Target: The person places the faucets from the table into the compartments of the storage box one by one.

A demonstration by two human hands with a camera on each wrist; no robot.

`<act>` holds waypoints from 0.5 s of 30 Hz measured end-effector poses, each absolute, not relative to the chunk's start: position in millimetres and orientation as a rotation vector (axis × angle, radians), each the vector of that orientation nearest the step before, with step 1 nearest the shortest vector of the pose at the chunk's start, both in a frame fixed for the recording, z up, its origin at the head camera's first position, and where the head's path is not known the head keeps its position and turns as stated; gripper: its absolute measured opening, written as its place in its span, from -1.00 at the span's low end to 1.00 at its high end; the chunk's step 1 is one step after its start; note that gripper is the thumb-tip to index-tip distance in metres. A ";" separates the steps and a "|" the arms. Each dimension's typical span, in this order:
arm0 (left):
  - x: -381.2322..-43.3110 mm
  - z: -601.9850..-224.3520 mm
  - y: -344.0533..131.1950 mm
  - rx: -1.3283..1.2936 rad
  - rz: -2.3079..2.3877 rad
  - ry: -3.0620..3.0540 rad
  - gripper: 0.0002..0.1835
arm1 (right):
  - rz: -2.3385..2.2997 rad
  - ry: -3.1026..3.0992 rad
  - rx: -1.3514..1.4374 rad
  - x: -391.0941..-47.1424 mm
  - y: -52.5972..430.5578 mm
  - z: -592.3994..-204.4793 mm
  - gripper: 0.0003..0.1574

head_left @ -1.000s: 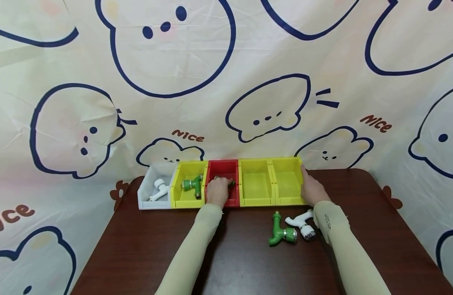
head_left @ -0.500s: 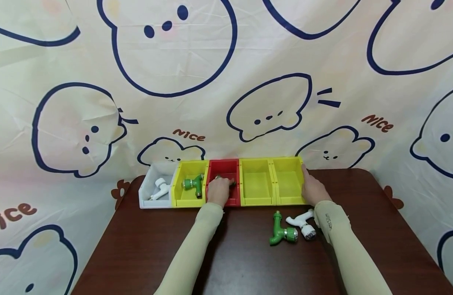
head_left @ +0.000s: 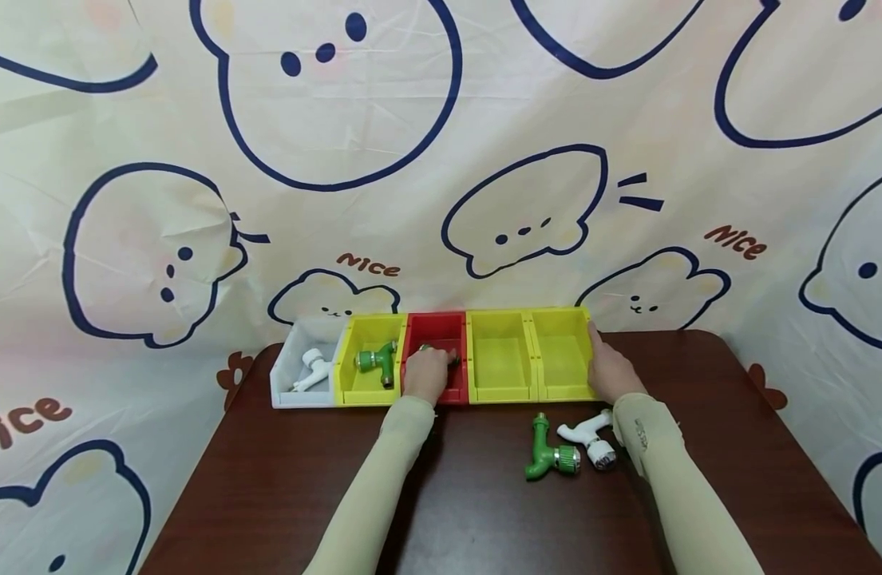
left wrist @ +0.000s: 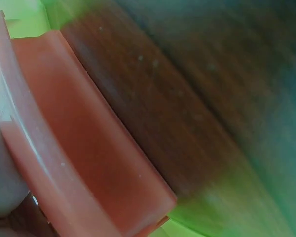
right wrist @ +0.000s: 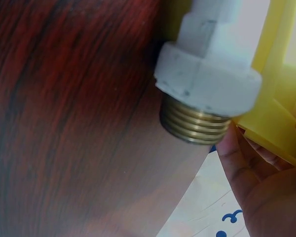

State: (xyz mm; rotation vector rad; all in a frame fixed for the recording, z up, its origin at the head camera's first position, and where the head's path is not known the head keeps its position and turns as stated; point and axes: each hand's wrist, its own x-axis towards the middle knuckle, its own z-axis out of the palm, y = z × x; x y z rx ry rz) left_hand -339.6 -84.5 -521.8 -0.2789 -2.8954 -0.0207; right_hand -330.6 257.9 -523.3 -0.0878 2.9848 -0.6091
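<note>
In the head view my left hand [head_left: 427, 373] reaches down into the red bin [head_left: 455, 394]. Its fingers grip a green tap [head_left: 452, 358], mostly hidden behind the hand; only small bits show at either side. The left wrist view shows the red bin's front [left wrist: 93, 128] with part of the hand at the left edge. My right hand [head_left: 610, 370] holds the outer side of the rightmost yellow bin [head_left: 566, 393]. Its fingers [right wrist: 239, 168] lie against the bin in the right wrist view. Beneath that wrist is a white tap [head_left: 590, 438] with a brass threaded end [right wrist: 195, 121].
A second green tap [head_left: 544, 455] lies left of the white one on the brown table [head_left: 476, 511]. The row also has a white bin [head_left: 282, 391] with a white tap [head_left: 311, 370], a yellow bin [head_left: 354, 397] with a green tap [head_left: 380, 361], and another yellow bin [head_left: 500, 359].
</note>
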 end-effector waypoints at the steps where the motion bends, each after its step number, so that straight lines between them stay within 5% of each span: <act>1: -340.2 -522.4 -84.4 -0.277 -0.025 -2.893 -0.68 | -0.609 2.987 -0.088 -330.6 257.8 -522.8 -0.13; 15: -339.8 -520.8 -84.0 -0.272 0.023 -2.971 -0.76 | -0.620 2.990 -0.084 -326.3 254.5 -518.1 -0.12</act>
